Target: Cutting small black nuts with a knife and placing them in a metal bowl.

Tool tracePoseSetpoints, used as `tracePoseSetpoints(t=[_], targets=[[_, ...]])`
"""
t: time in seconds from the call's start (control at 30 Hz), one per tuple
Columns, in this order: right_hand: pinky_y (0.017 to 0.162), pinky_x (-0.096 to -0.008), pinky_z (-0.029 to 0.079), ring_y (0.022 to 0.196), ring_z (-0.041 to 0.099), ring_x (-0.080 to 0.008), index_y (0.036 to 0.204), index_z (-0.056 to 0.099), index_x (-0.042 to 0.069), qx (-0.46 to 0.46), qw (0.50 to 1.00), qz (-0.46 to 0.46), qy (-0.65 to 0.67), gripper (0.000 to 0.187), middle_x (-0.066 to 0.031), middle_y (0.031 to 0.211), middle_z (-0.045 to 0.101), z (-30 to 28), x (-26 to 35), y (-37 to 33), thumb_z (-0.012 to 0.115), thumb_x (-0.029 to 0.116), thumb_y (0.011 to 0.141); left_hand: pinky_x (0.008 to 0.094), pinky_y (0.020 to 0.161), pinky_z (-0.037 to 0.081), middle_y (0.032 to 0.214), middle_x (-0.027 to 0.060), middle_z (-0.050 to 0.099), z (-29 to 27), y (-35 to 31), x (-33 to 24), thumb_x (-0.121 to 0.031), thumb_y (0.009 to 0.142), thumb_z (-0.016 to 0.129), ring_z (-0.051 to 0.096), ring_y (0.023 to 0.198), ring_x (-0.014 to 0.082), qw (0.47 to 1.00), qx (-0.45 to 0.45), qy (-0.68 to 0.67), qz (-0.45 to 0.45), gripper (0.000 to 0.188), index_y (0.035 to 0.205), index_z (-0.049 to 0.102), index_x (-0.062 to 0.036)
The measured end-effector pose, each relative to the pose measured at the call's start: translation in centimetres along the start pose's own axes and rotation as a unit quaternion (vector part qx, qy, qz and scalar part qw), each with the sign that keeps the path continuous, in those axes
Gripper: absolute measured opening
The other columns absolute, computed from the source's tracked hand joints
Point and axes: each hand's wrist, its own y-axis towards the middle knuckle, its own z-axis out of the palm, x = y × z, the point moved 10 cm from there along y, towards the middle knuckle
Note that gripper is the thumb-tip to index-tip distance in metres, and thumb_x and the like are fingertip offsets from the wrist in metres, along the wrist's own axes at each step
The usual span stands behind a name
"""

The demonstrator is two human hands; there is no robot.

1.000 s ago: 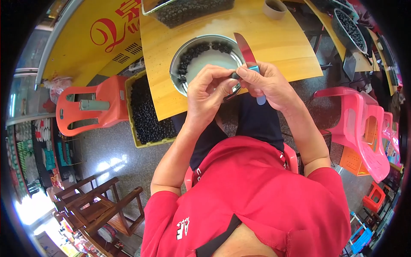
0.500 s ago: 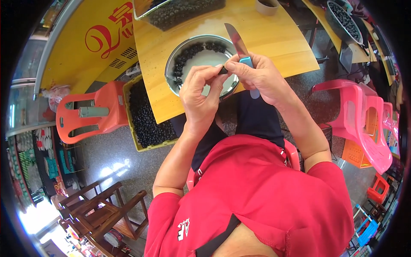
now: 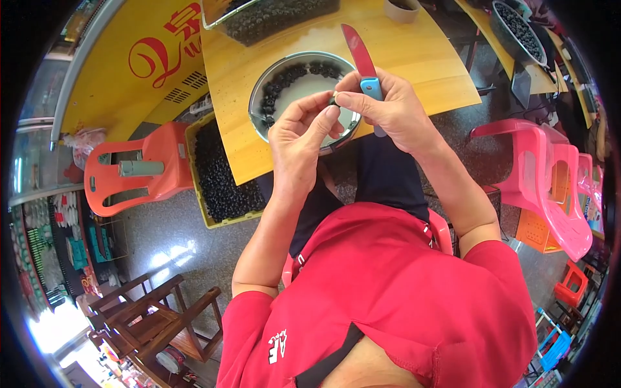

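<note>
Over the metal bowl (image 3: 251, 103) my two hands meet at the fingertips. My left hand (image 3: 294, 139) is closed in a pinch on a small dark round piece (image 3: 334, 101), mostly hidden by the fingers. In my right hand (image 3: 400, 113) is a folding knife (image 3: 370, 88) with a light blue handle, its blade pointing up and away from me. The right thumb and forefinger touch the small dark piece too. Inside the bowl, dark round pieces (image 3: 277, 84) ring a pale whitish middle.
The bowl stands on a yellow wooden table (image 3: 427, 64). A clear tub (image 3: 278, 24) of dark pieces and a cup (image 3: 402, 10) are farther back. Left below is a yellow crate (image 3: 213, 223) of dark pieces, beside an orange chair (image 3: 136, 174). Pink chairs (image 3: 537, 161) stand right.
The knife has turned slightly, its blade tilting left and now showing red. My left fingers have shifted round the dark piece, and a pale spot shows at the fingertips.
</note>
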Motion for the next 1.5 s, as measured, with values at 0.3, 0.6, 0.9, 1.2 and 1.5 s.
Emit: tracePoseSetpoints(t=[0.3, 0.6, 0.9, 1.2, 1.5], targets=[[0.065, -0.0227, 0.045, 0.073, 0.055, -0.0065, 0.103, 0.063, 0.002, -0.022, 0.994, -0.059, -0.094, 0.019, 0.0006, 0.084, 0.061, -0.4, -0.1, 0.2, 0.067, 0.015, 0.089, 0.0231, 0.066, 0.048, 0.082, 0.0074, 0.066, -0.7, -0.1, 1.6, -0.009, 0.089, 0.066, 0.061, 0.071, 0.0114, 0.997, 0.002, -0.041, -0.071, 0.025, 0.109, 0.064, 0.0048], [0.060, -0.0317, 0.048, 0.070, 0.061, -0.0262, 0.097, 0.062, 0.000, -0.026, 0.858, -0.272, -0.436, 0.013, -0.0105, 0.086, 0.061, 2.0, 2.9, -1.9, 0.063, 0.010, 0.088, 0.0223, 0.064, 0.045, 0.080, 0.0054, 0.064, -1.6, 0.2, 2.2, -0.012, 0.091, 0.064, 0.058, 0.069, 0.0110, 0.995, -0.006, -0.078, -0.067, 0.017, 0.101, 0.061, 0.0013], [0.059, -0.0363, 0.049, 0.071, 0.062, -0.0282, 0.097, 0.062, 0.004, -0.042, 0.818, -0.272, -0.505, 0.016, -0.0089, 0.084, 0.061, 2.4, 2.3, -2.0, 0.065, 0.005, 0.081, 0.0240, 0.065, 0.044, 0.088, 0.0058, 0.063, -0.6, 0.1, 2.8, -0.011, 0.093, 0.061, 0.057, 0.072, 0.0118, 0.980, 0.006, -0.179, -0.083, 0.013, 0.099, 0.060, -0.0001], [0.059, -0.0353, 0.050, 0.072, 0.063, -0.0272, 0.097, 0.062, 0.004, -0.059, 0.804, -0.276, -0.523, 0.017, -0.0086, 0.084, 0.061, 2.2, 2.4, -1.7, 0.065, 0.005, 0.080, 0.0238, 0.066, 0.043, 0.091, 0.0054, 0.060, 0.0, 0.3, 3.2, -0.013, 0.094, 0.060, 0.053, 0.073, 0.0117, 0.966, 0.026, -0.241, -0.088, 0.013, 0.099, 0.059, -0.0017], [0.060, -0.0367, 0.050, 0.074, 0.063, -0.0300, 0.095, 0.061, 0.004, -0.035, 0.816, -0.268, -0.512, 0.014, -0.0102, 0.084, 0.062, 2.5, 2.3, -1.3, 0.064, 0.005, 0.081, 0.0239, 0.066, 0.043, 0.091, 0.0059, 0.061, -0.6, 0.2, 2.5, -0.011, 0.094, 0.060, 0.054, 0.072, 0.0121, 0.971, 0.052, -0.229, -0.052, 0.012, 0.102, 0.059, -0.0025]])
